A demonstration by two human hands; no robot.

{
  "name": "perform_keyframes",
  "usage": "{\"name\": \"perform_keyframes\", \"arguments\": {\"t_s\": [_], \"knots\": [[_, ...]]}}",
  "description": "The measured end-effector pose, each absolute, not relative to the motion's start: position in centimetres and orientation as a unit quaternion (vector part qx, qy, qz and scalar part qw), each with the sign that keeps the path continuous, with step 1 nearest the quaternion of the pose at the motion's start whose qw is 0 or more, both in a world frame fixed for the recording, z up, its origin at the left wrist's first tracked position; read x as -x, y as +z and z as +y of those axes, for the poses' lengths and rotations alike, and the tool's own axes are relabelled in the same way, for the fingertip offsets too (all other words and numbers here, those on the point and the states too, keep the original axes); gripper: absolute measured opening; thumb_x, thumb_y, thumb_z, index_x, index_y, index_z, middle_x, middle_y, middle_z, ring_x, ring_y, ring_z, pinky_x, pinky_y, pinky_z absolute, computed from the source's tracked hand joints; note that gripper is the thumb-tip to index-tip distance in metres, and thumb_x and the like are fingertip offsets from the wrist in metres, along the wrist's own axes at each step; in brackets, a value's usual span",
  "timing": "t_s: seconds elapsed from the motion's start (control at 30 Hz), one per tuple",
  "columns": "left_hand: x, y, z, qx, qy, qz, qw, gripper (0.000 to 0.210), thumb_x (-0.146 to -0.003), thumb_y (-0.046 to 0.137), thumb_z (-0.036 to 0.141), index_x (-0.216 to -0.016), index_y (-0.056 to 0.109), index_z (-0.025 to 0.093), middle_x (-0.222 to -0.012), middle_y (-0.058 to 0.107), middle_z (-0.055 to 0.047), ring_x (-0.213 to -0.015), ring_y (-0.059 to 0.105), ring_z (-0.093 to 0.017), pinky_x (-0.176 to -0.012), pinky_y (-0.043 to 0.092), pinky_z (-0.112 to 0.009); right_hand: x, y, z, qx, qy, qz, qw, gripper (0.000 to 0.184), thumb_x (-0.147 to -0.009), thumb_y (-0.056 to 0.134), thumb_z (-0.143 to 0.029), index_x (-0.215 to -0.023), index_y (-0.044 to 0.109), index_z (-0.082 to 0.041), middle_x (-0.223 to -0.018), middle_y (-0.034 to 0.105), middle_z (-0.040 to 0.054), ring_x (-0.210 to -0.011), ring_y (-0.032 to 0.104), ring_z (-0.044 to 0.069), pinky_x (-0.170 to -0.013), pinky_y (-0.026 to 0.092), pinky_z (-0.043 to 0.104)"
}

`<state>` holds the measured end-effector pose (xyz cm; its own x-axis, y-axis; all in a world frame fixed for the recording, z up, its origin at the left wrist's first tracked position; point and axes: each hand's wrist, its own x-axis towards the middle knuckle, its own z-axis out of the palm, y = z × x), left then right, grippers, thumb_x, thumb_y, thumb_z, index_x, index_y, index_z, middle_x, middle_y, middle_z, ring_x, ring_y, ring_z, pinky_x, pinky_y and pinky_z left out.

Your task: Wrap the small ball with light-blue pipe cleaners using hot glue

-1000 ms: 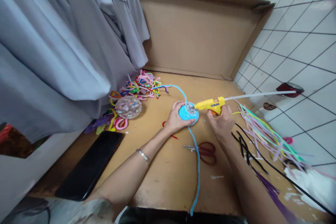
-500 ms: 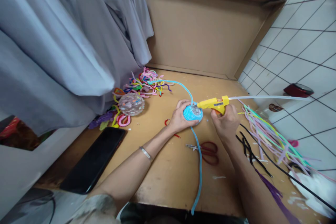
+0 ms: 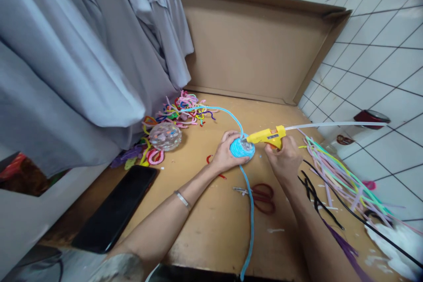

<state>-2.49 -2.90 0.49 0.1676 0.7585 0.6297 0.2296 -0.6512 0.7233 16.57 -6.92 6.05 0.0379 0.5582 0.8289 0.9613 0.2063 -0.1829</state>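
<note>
Blue-wrapped ball (image 3: 240,152), mid-frame: how far along is it?

Partway, I'd judge. From the bottom edge of the frame, a light-blue cord (image 3: 251,216) runs up to its near side. Close blue coils cover the sides that show; a see-through patch on top looks left to cover.

And the fingers?

On the left hand (image 3: 225,153) they curl around the ball's left side, thumb along the near side. On the right hand (image 3: 285,157) they wrap the handle of a yellow glue gun (image 3: 266,135), its nozzle at that bare patch. Whether it touches, or the trigger is squeezed, I can't tell. Beside the nozzle, a second blue length rises and arcs towards the upper left.

Count the rest, nearest first.

One black phone (image 3: 115,209), lower left. One pair of scissors (image 3: 261,197), below centre, crossed by the cord. Coloured strands (image 3: 343,180) at right, too overlapped to count. One clear ball (image 3: 165,136), left of centre, uncoiled. One glue stick (image 3: 333,124) in the gun. One tangled pile (image 3: 190,105) further up, its pieces uncountable. One cardboard panel (image 3: 251,48), behind the bench (image 3: 211,224), across the upper frame.
</note>
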Motion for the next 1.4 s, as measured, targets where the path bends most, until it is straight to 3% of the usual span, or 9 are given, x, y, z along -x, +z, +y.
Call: {"name": "perform_keyframes", "arguments": {"t_s": [1.4], "knots": [[2.56,0.54,-2.97,-0.742,0.535,0.326,0.240,0.072,-0.056,0.087,0.033,-0.121,0.058,0.021,-0.127,0.051,-0.011,-0.124,0.052,-0.030,-0.108,0.044,-0.048,-16.58,6.09,-6.54,0.621,-0.219,-0.623,0.423,0.016,-0.075,0.054,-0.034,-0.072,0.040,-0.025,-0.076,0.053,0.0036,-0.072,0.051,0.021,-0.061,0.036,0.031]]}}
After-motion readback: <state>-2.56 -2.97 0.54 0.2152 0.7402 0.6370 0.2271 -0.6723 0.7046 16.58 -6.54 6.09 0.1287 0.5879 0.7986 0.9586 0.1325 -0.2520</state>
